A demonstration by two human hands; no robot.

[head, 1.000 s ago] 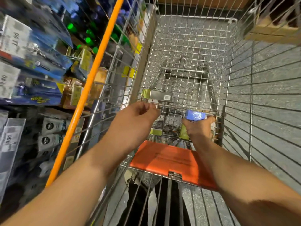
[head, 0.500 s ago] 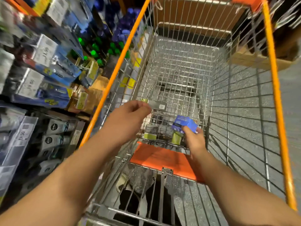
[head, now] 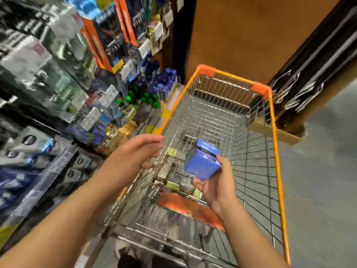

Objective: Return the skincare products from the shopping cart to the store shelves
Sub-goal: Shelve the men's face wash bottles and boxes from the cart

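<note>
Packed shelves (head: 81, 89) left; open cart basket (head: 273, 151) ahead.

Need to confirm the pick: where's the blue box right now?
In the head view, the blue box is right of centre, gripped in the right hand above the shopping cart.

A small blue box (head: 202, 161), tilted with one corner down, sits right of frame centre above the wire shopping cart (head: 222, 120). More small boxes (head: 173, 171) lie blurred in the cart's near end.
</note>
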